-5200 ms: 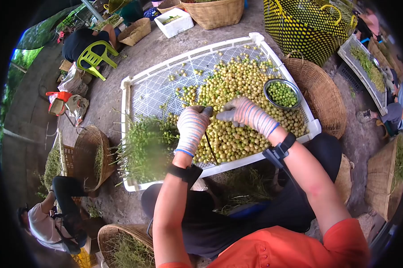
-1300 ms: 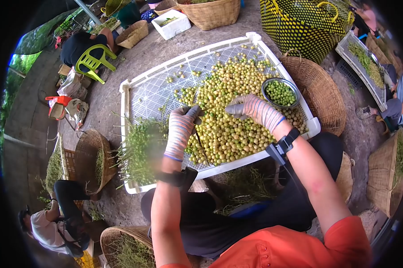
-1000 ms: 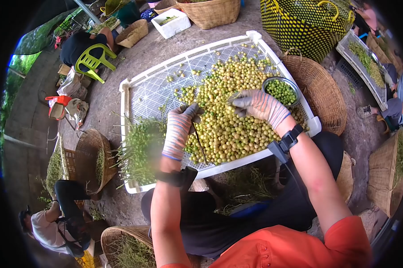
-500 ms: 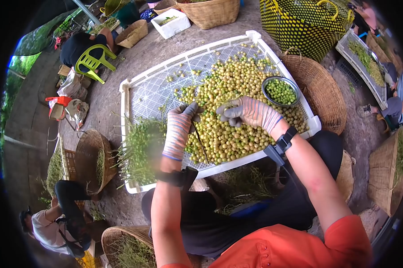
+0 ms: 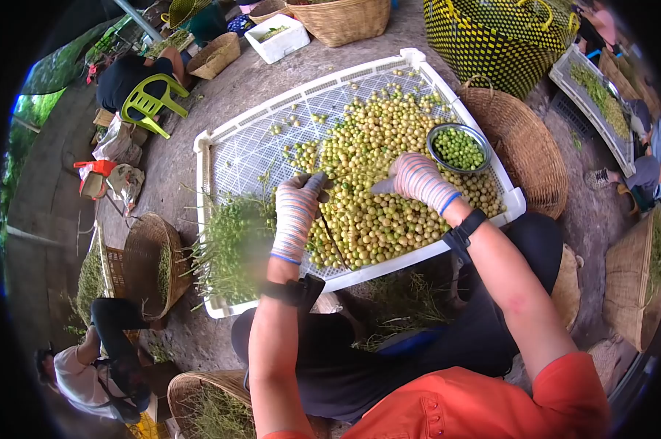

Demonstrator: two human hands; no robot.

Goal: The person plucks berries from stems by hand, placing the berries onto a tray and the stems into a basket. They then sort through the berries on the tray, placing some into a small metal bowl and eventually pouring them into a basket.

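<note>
Left hand: gloved, the left hand (image 5: 301,196) pinched a dark stem (image 5: 333,240) between thumb and fingers; the stem slanted down toward the tray's near rim, perhaps held there to leave its upper end reachable.
Right hand: the right hand (image 5: 417,179) hung palm-down over the pile, fingers bent low; whether it gripped anything, I could not tell.
Fruit pile: pale yellow-green round fruits (image 5: 389,227) lay below and between both hands, heaped toward the right, probably for short reach.
Steel bowl: the bowl (image 5: 462,171) sat inside the tray near the right hand, its green fruits (image 5: 458,146) seemingly kept apart by colour.
Stalk bundle: green stalks (image 5: 224,256), partly blurred, lay at the left end, likely placed beside the left hand for convenience.
Surface: a white plastic tray (image 5: 246,157) with a mesh bottom.
Room: concrete floor (image 5: 173,164), a wicker basket (image 5: 528,146) just beside the tray, a green chair (image 5: 144,102) and a seated co-worker (image 5: 89,373).
</note>
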